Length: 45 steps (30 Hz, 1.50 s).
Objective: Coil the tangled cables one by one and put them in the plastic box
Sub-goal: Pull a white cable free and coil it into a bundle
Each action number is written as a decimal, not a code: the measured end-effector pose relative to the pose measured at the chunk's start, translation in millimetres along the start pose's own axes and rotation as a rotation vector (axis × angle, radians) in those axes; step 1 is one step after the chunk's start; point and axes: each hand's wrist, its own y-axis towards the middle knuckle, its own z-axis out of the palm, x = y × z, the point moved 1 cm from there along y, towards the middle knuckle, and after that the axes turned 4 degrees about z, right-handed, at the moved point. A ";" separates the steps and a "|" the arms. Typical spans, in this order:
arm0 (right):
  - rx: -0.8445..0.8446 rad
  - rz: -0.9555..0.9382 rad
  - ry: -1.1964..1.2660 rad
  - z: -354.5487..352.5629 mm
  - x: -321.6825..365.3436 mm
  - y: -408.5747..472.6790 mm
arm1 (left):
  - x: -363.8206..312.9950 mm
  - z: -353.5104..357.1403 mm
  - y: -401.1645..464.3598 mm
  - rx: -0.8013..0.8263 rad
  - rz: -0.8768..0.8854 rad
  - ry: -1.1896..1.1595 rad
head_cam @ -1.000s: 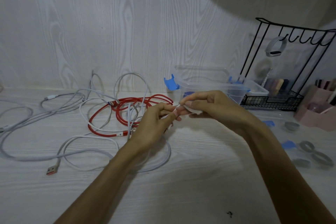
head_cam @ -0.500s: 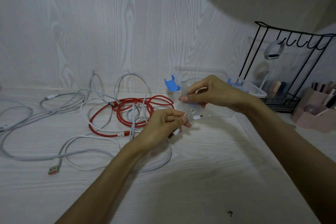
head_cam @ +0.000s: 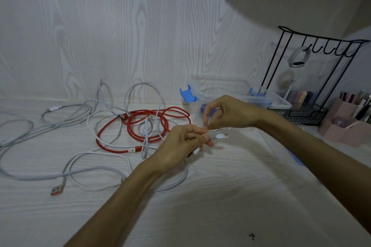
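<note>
My left hand (head_cam: 183,141) grips a white cable near its plug (head_cam: 221,136), with a grey band (head_cam: 212,135) around the cable just behind the plug. Directly above, my right hand (head_cam: 224,113) pinches that band with thumb and forefinger. More of the white cable loops on the table below my left wrist. A red cable (head_cam: 140,124) lies coiled loosely to the left, tangled with several white and grey cables (head_cam: 50,126). The clear plastic box (head_cam: 261,100) with blue latches stands open behind my right hand.
A black wire rack (head_cam: 313,78) with hooks and a hanging wristband stands at the right, by a pink organiser (head_cam: 345,128). A cable's red USB plug (head_cam: 57,189) lies at the front left. The wall runs close behind the table.
My right hand came down from in front of the box onto the cable end and now pinches the grey band at the plug. My left hand keeps hold of the cable.
</note>
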 end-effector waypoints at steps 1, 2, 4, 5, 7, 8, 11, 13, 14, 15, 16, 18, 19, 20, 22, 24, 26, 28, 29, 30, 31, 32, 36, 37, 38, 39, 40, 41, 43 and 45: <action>0.045 0.007 -0.054 -2.7 2.2 -0.6 | -0.7 0.9 -0.2 0.000 -0.001 -0.005; 0.085 0.021 -0.092 -5.3 4.0 -0.8 | -1.1 1.6 -0.3 -0.002 -0.003 -0.006; 0.151 0.038 -0.152 -9.3 7.7 0.0 | -1.7 2.5 0.0 -0.011 -0.012 -0.015; 0.184 0.048 -0.186 -10.7 10.6 0.7 | -2.1 2.6 0.3 -0.019 -0.017 -0.023; 0.238 0.095 -0.222 -17.2 13.7 -0.6 | -1.8 1.7 0.3 -0.048 -0.035 -0.071; 0.261 0.138 -0.218 -21.1 14.3 -3.4 | -1.7 1.0 0.3 -0.067 -0.051 -0.114; 0.262 0.239 -0.106 -28.7 19.0 -10.4 | -2.8 -1.7 -0.3 -0.114 -0.074 -0.185; 0.258 0.282 -0.091 -18.7 19.8 -7.1 | -5.2 -2.7 0.9 -0.133 -0.075 -0.200; 0.291 0.244 -0.142 -11.2 16.1 -11.3 | -5.9 -3.3 1.8 -0.144 -0.076 -0.209; 0.293 0.220 -0.193 -5.2 14.9 -15.0 | -6.6 -3.5 2.7 -0.156 -0.077 -0.218; 0.270 0.250 -0.167 -3.6 15.0 -15.6 | -7.1 -3.9 3.0 -0.168 -0.076 -0.229; 0.218 0.236 -0.024 -7.3 16.1 -13.5 | -7.2 -4.1 2.5 -0.189 -0.074 -0.241; 0.190 0.189 0.038 -9.4 16.0 -20.7 | -6.7 -4.4 2.1 -0.200 -0.077 -0.238; 0.157 0.166 0.101 -6.3 13.7 -28.0 | -5.4 -4.3 2.0 -0.211 -0.082 -0.232; 0.113 0.199 0.203 1.5 9.2 -32.1 | -2.8 -3.9 1.6 -0.237 -0.096 -0.212; 0.139 0.272 0.324 10.5 8.3 -28.7 | -1.0 -3.7 1.8 -0.252 -0.109 -0.201; 0.142 0.320 0.401 12.7 9.4 -30.4 | 0.7 -3.0 1.1 -0.255 -0.125 -0.199; 0.113 0.331 0.470 13.3 9.6 -33.8 | 1.4 -2.7 0.8 -0.262 -0.138 -0.205; 0.081 0.325 0.512 15.0 10.7 -35.1 | 1.2 -2.8 1.1 -0.272 -0.140 -0.225; 0.030 0.319 0.559 17.7 11.1 -35.7 | 1.4 -3.1 1.7 -0.287 -0.144 -0.256; -0.041 0.315 0.602 21.3 10.7 -36.0 | 1.0 -2.8 2.3 -0.304 -0.155 -0.297; -0.125 0.314 0.630 25.7 9.3 -35.8 | 1.0 -3.1 3.0 -0.319 -0.169 -0.338; -0.303 0.299 0.589 47.7 9.9 -35.2 | 0.1 0.9 0.3 -0.353 -0.178 -0.461; -0.325 0.291 0.557 51.5 11.6 -35.1 | -0.1 2.4 -0.6 -0.377 -0.175 -0.466; -0.358 0.281 0.523 54.0 13.9 -34.6 | -0.1 3.1 -1.1 -0.409 -0.168 -0.452; -0.399 0.265 0.486 55.1 16.6 -34.1 | -0.9 3.2 -1.0 -0.439 -0.152 -0.427; -0.434 0.242 0.445 55.3 19.4 -33.5 | -1.4 2.9 -0.7 -0.463 -0.123 -0.385; -0.454 0.218 0.403 55.4 22.4 -33.3 | -2.2 2.7 -0.6 -0.482 -0.086 -0.320; -0.448 0.195 0.356 53.3 27.6 -33.1 | -2.2 2.0 -1.2 -0.505 -0.014 -0.163; -0.401 0.202 0.380 48.1 30.5 -34.1 | -2.1 2.6 -2.5 -0.500 0.046 -0.042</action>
